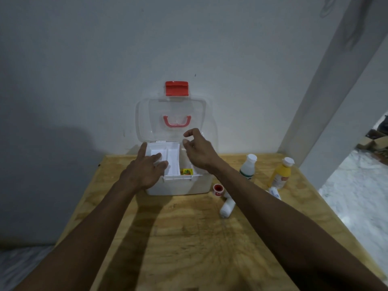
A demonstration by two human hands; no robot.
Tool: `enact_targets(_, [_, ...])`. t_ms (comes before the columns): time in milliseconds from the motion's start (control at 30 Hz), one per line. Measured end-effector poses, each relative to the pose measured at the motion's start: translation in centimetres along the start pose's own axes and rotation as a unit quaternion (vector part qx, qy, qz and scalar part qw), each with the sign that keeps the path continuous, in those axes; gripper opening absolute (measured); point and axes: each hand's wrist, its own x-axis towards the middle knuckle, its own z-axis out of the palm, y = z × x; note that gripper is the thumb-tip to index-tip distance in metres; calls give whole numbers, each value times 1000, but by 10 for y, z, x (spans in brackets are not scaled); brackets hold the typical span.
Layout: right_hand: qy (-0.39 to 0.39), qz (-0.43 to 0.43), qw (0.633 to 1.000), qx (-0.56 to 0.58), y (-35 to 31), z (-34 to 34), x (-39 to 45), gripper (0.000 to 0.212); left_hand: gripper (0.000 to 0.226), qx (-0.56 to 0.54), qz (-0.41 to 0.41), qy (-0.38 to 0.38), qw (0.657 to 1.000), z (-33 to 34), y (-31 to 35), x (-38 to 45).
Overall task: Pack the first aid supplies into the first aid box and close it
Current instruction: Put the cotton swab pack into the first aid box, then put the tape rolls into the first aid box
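Bare plywood tabletop nearest. Beyond it, first aid box against the wall, clear lid propped upright for access. Left hand flat on white inner tray, fingers spread, steadying. Right hand above the rim, fingers loosely apart, empty. Yellow packet inside. Gauze roll, red tape spool, white bottle, yellow bottle unpacked at right.

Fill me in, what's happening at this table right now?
A person is packing a first aid box whose clear lid stands open against the wall. The left hand rests on the white inner tray; the right hand hovers over the box, empty. Two bottles, a tape roll and bandage rolls still wait on the table.
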Motion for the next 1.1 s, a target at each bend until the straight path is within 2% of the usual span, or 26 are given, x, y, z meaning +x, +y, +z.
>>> enact_targets(100, [97, -39, 994, 27, -4, -26, -21, 22, 55, -1, -4, 13, 1000, 2, -5, 0])
enact_targets(167, [156, -51, 985, 48, 7, -47, -42, 16, 60, 17, -22, 48, 998, 5, -10, 0])
enact_targets(233, [198, -49, 978, 46, 25, -66, -67, 11, 59, 36, -16, 148, 988, 10, -8, -6])
enact_targets(333, [247, -39, 968, 13, 55, -82, -110, 9, 48, -13, 47, 353, 934, 17, 18, -34])
enact_targets(400, [258, -31, 966, -5, 75, -84, -129, 8, 40, -69, 79, 405, 908, 30, 41, -56])
enact_targets(467, [249, -31, 967, -41, 94, -80, -137, 10, 34, -112, 110, 375, 914, 52, 63, -73])
enact_targets(567, [208, -17, 974, -86, 111, -70, -138, 17, 37, -169, 104, 264, 944, 91, 88, -86])
enact_targets(667, [172, 12, 981, -89, 117, -62, -135, 23, 40, -151, 86, 191, 966, 120, 99, -84])
enact_targets(800, [147, 42, 983, -103, 122, -56, -128, 21, 30, -91, 87, 164, 978, 131, 106, -71])
enact_targets(933, [127, 49, 979, -150, 128, -53, -126, 25, 33, -39, 49, 138, 988, 136, 109, -64])
enact_targets(1033, [128, 45, 973, -186, 133, -53, -128, 31, 33, -22, 51, 138, 989, 139, 104, -65])
enact_targets(1100, [125, 43, 972, -196, 134, -55, -129, 28, 31, -29, 54, 145, 988, 138, 101, -69])
